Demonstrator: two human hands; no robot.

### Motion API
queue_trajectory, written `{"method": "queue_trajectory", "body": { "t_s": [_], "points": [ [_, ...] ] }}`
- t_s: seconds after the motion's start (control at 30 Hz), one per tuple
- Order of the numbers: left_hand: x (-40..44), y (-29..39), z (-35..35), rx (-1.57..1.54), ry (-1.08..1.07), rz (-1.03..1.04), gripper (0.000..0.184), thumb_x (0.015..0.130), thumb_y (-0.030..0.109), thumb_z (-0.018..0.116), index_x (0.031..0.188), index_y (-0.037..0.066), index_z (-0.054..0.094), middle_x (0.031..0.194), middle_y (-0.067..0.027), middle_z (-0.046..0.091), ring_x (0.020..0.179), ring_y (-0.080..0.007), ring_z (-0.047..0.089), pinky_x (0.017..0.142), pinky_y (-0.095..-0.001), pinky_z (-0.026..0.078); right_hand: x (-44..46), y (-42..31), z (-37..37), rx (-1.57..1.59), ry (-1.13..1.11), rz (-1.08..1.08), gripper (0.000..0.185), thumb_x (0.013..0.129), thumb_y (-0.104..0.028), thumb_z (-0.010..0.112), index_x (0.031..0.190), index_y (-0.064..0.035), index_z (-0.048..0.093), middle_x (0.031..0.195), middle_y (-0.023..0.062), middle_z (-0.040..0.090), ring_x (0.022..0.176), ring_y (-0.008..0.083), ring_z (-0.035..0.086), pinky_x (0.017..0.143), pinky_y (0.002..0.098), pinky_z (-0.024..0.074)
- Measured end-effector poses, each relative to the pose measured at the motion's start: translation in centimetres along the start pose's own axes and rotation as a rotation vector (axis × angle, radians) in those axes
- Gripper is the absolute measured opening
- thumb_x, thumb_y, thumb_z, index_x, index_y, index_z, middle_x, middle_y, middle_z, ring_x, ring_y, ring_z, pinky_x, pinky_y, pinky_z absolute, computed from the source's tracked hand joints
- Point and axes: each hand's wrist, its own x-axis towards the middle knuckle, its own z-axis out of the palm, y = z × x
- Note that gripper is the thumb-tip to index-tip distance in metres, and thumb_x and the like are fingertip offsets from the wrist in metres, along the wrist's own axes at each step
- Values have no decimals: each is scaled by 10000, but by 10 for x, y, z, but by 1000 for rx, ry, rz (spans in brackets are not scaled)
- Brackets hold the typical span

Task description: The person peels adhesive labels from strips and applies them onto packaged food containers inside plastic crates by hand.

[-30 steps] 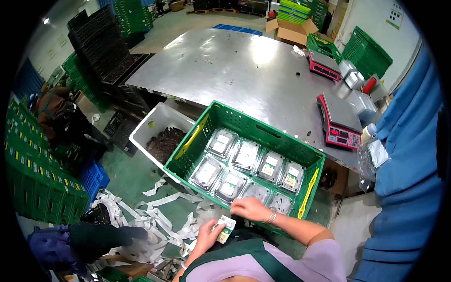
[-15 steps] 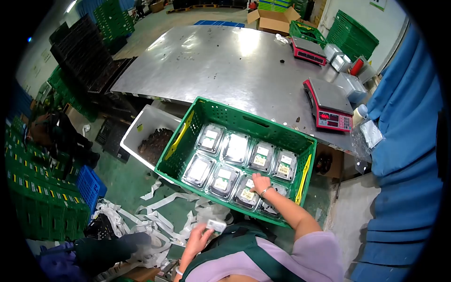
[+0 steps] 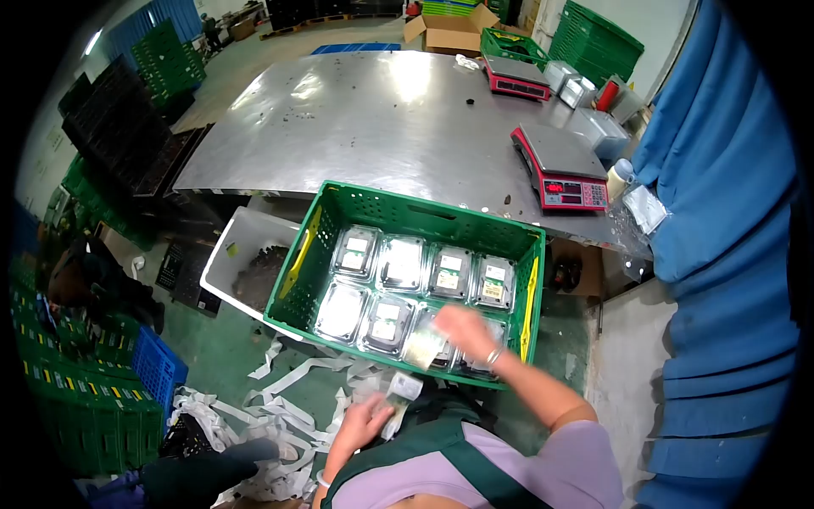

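My left hand (image 3: 366, 421) is closed round a strip of labels (image 3: 404, 387) in front of the green crate's near side. My right hand (image 3: 465, 329), smeared by motion, hovers over the front row of packs inside the crate (image 3: 441, 222). A blurred white and yellow label (image 3: 423, 346) hangs at its fingertips, above a clear plastic pack. Two rows of clear lidded packs with dark contents fill the crate's floor, among them one labelled pack (image 3: 387, 324) and one back-row pack (image 3: 493, 282). My right hand and forearm partly cover the front right packs.
Behind the crate stands a metal table (image 3: 339, 127) carrying two red scales (image 3: 564, 170). A white bin (image 3: 222, 263) with dark contents is at the left. Backing-paper strips (image 3: 297, 373) litter the floor. Blue curtain (image 3: 721, 254) hangs right; green crates (image 3: 76, 399) are stacked left.
My right hand has lifted slightly from the front-row pack, and a blurred label now shows at its fingers. The label strip in my left hand hangs longer. The whole view has shifted.
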Motion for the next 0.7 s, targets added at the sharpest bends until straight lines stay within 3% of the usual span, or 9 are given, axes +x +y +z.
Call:
{"method": "queue_trajectory", "body": {
  "t_s": [0.1, 0.17, 0.23, 0.3, 0.37, 0.43, 0.57, 0.63, 0.7],
  "points": [
    [-11, -31, 6, -181, 100, 108, 189, 815, 78, 570, 969, -30, 546, 724, -45, 601, 618, -74, 494, 556, -240, 414, 14, 75, -31, -508, -215, 229, 243, 777, -304, 586, 843, -70, 589, 766, 129, 605, 708, 289, 596, 606, 393, 464],
    [-19, -24, -7, -286, 38, -91, 213, 811, 74, 572, 994, -30, 544, 778, -47, 615, 681, -77, 519, 623, -240, 428, 9, 133, -4, -807, -649, 349, 302, 748, -357, 608, 855, -75, 628, 831, 115, 634, 784, 288, 613, 653, 381, 487],
    [-18, -44, -10, -226, -45, -106, 262, 816, 120, 561, 1033, -26, 545, 912, -110, 612, 690, -112, 544, 621, -254, 451, -2, 196, 31, -886, -685, 371, 358, 709, -409, 639, 851, -82, 659, 872, 114, 643, 814, 291, 617, 686, 369, 494],
    [-11, -42, -9, -118, 1, 158, 320, 817, 137, 559, 1093, -23, 532, 1204, -160, 485, 1034, -196, 506, 863, -296, 392, 4, 193, 27, -970, -791, 332, 379, 673, -411, 670, 839, -71, 667, 866, 124, 642, 811, 287, 619, 677, 369, 494],
    [-7, -37, -7, -230, 138, 97, 353, 824, 152, 549, 1122, -33, 508, 1212, -170, 484, 1139, -232, 444, 936, -312, 332, 15, 215, 24, -1120, -590, 374, 368, 629, -394, 704, 807, -75, 662, 860, 114, 643, 807, 273, 622, 671, 368, 494],
    [6, -49, -4, -532, 219, -36, 385, 841, 137, 524, 1181, -33, 459, 1153, -115, 523, 1054, -168, 479, 900, -294, 363, 34, 167, -34, -938, -363, 518, 335, 628, -363, 695, 794, -79, 637, 799, 135, 632, 771, 290, 613, 646, 392, 480],
    [50, -58, -5, -826, 510, -83, 293, 855, 139, 528, 1102, -17, 511, 1033, -54, 565, 915, -111, 515, 821, -255, 396, 10, 112, -117, -581, 436, 344, 292, 712, -221, 655, 893, -45, 509, 852, 154, 577, 779, 354, 554, 647, 419, 435],
    [62, -54, -16, -943, 449, -91, 261, 864, 147, 522, 1074, -7, 523, 1002, -47, 583, 886, -97, 521, 789, -251, 409, -15, 159, -122, -693, 402, 384, 458, 746, -291, 623, 1057, 11, 479, 899, 209, 565, 829, 393, 545, 687, 445, 431],
    [71, -57, -10, -1081, 440, -162, 254, 873, 161, 514, 1067, -2, 525, 975, -48, 596, 877, -90, 533, 768, -243, 427, -31, 208, -108, -138, 244, 468, 324, 809, -317, 568, 906, -17, 492, 679, 123, 529, 591, 273, 514, 530, 372, 416]
  ]
}}
